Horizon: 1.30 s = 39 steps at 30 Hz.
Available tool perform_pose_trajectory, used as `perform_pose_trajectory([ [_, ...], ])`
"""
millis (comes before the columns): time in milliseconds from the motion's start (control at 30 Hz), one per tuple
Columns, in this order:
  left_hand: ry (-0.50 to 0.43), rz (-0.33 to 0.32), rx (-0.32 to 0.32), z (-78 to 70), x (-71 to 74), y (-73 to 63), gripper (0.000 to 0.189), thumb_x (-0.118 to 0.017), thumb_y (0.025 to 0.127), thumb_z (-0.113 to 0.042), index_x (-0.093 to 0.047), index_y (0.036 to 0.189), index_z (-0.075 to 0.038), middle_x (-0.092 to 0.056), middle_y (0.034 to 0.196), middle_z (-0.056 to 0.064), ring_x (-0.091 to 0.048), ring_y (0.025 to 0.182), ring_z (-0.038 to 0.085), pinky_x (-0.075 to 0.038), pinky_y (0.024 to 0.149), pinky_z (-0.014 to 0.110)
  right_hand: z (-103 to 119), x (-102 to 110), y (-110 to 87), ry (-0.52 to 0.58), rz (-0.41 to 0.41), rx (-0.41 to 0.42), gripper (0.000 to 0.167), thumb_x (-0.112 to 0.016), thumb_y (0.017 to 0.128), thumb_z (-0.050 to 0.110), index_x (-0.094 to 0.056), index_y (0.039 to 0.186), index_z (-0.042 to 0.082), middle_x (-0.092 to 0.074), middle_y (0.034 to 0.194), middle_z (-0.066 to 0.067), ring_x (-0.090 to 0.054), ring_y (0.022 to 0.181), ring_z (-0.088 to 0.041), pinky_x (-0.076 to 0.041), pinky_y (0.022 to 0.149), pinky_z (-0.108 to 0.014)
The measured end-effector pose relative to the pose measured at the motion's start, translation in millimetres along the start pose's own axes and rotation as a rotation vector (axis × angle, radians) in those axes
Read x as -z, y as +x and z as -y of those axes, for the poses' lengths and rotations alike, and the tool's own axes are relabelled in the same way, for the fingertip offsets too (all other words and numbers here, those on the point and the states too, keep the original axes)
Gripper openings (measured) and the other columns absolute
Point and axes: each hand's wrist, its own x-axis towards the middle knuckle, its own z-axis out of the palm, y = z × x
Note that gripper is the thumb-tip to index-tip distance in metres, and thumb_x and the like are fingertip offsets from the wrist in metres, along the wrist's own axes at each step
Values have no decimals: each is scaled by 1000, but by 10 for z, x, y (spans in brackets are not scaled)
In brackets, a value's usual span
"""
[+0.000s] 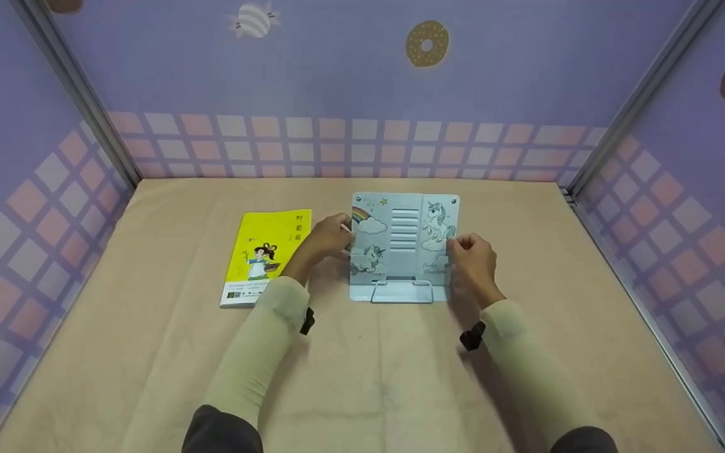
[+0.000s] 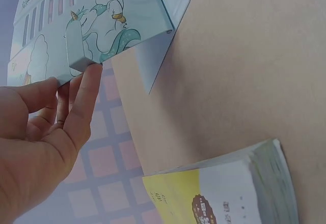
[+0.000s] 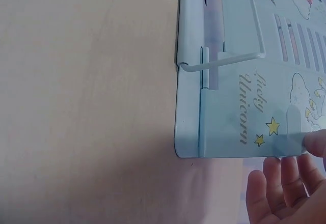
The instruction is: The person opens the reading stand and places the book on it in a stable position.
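The book stand point(image 1: 404, 259) was between my two hands. It stood leaning on the table point(image 1: 369, 377), with its wire holder point(image 3: 224, 61) at the front of its base point(image 1: 360, 294). My left hand point(image 1: 331, 236) pinched the stand's left edge, one fingertip against the left tab point(image 2: 76, 46), which jutted out from the panel. My right hand point(image 1: 476, 255) gripped the stand's right edge, thumb on the front face by the right tab point(image 3: 294, 124), the other fingers bent beyond the edge. The yellow book point(image 1: 265, 242) lay flat to the left of the stand, near but apart from it.

The step in hand, as I judged it, was adjusting the stand itself, either its lean or its tabs; I couldn't tell which. The next move seemed to call for even pressure on both of the stand's sides, so the panel wouldn't twist, with its base kept flat.

Whatever propped the panel up was hidden behind the stand. My left sleeve point(image 1: 255, 352) covered the book's near corner on the stand's side, the left wrist view cut off part of both, and the cover's small print was too tiny to read.
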Motion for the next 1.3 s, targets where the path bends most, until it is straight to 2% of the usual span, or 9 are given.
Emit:
perform_pose_trajectory([
  [200, 5, -5, -21, 68, 9, -16, 27, -54, 101, -14, -56, 127, -10, -64, 125, 11, -65, 113, 29, -54, 102, 42, 7, -44, -22, 30, -6, 1, 27, -53, 103, 32, -59, 116, 9, -59, 114, -11, -56, 103, -25, -50, 88, -35],
  [367, 83, -10, -83, 194, 68, -61, 28, -54, 100, -15, -60, 126, -6, -62, 131, 16, -63, 115, 35, -54, 101, 42, 37, -130, -94, -30, -123, 76, 39, -55, 100, 29, -54, 129, 2, -48, 135, -18, -52, 115, -31, -47, 99, -44],
  [500, 164, -63, -148, 274, 190, -116, 30, -53, 102, -16, -62, 127, -4, -62, 133, 16, -61, 117, 34, -51, 103, 43, 145, -232, -178, -9, -253, 218, 35, -60, 96, 20, -57, 124, 0, -40, 139, -20, -50, 123, -34, -45, 104, -48],
  [600, 221, -105, -150, 329, 338, -178, 29, -52, 103, -17, -61, 128, -6, -61, 133, 15, -58, 120, 32, -49, 106, 44, 255, -331, -241, 34, -322, 369, 25, -63, 93, 13, -60, 114, 0, -40, 136, -20, -45, 129, -34, -40, 110, -48],
  [700, 247, -148, -123, 395, 523, -269, 32, -51, 103, -18, -60, 132, -7, -59, 138, 17, -57, 126, 34, -47, 107, 47, 361, -459, -310, 63, -337, 508, 18, -63, 91, 8, -63, 108, 0, -43, 132, -19, -44, 129, -34, -39, 110, -47],
  [867, 276, -256, -11, 541, 831, -443, 42, -47, 102, -17, -52, 141, -2, -51, 147, 23, -56, 125, 37, -47, 106, 49, 489, -765, -450, 87, -205, 639, 21, -63, 91, 5, -64, 111, -1, -51, 124, -16, -54, 114, -31, -51, 94, -42],
  [1067, 277, -303, 225, 768, 1041, -648, 55, -46, 100, -17, -40, 150, 6, -45, 153, 26, -50, 129, 38, -41, 113, 50, 591, -1138, -638, 54, 15, 689, 30, -62, 94, 3, -64, 123, 0, -59, 119, -18, -63, 102, -27, -57, 88, -38],
  [1167, 280, -285, 322, 891, 1123, -729, 55, -46, 100, -17, -40, 147, 9, -54, 138, 26, -53, 117, 35, -46, 104, 44, 640, -1306, -732, 24, 177, 622, 36, -62, 96, 8, -60, 131, 1, -62, 123, -20, -65, 106, -26, -57, 92, -39],
  [1300, 214, -255, 421, 994, 1221, -806, 50, -45, 98, -17, -46, 139, 11, -50, 111, 17, -49, 103, 30, -43, 88, 37, 706, -1521, -845, 10, 411, 412, 47, -60, 99, 19, -53, 143, 3, -60, 136, -18, -65, 117, -27, -56, 98, -40],
])
